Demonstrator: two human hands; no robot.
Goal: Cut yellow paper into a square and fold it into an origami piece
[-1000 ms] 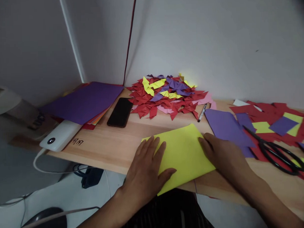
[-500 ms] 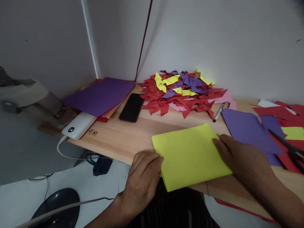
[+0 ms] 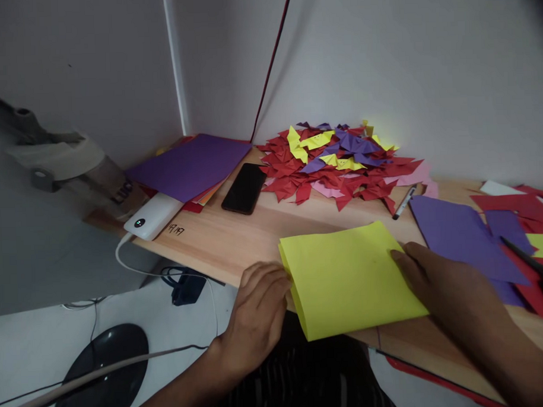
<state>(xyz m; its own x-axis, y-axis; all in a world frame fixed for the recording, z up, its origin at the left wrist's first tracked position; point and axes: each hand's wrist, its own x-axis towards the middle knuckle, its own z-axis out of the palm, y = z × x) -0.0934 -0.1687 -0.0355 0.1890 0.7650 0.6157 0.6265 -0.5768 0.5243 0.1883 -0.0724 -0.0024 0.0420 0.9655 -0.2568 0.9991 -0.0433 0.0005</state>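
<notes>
A folded sheet of yellow paper [image 3: 350, 284] is held over the front edge of the desk, its layers slightly parted along the left side. My right hand [image 3: 434, 278] grips its right edge, thumb on top and the other fingers hidden underneath. At the left edge, my left hand [image 3: 261, 310] is closed with curled fingers against the paper's layers. Just right of my right hand lie sheets of purple paper [image 3: 459, 235]. Behind the yellow paper is a heap of folded red, purple, yellow and pink paper pieces [image 3: 341, 153].
On the wooden desk [image 3: 210, 241] are a black phone [image 3: 244, 189], a white power bank [image 3: 154, 216] with a cable, a purple sheet stack [image 3: 194, 164] and a clear bottle [image 3: 106, 185]. A pen [image 3: 404, 202], black scissors [image 3: 534, 262] and red paper scraps [image 3: 539, 212] lie rightward.
The whole view has shifted, so most things appear farther right. The yellow paper's layers have parted a little more at the left edge. Both hands keep their places on it.
</notes>
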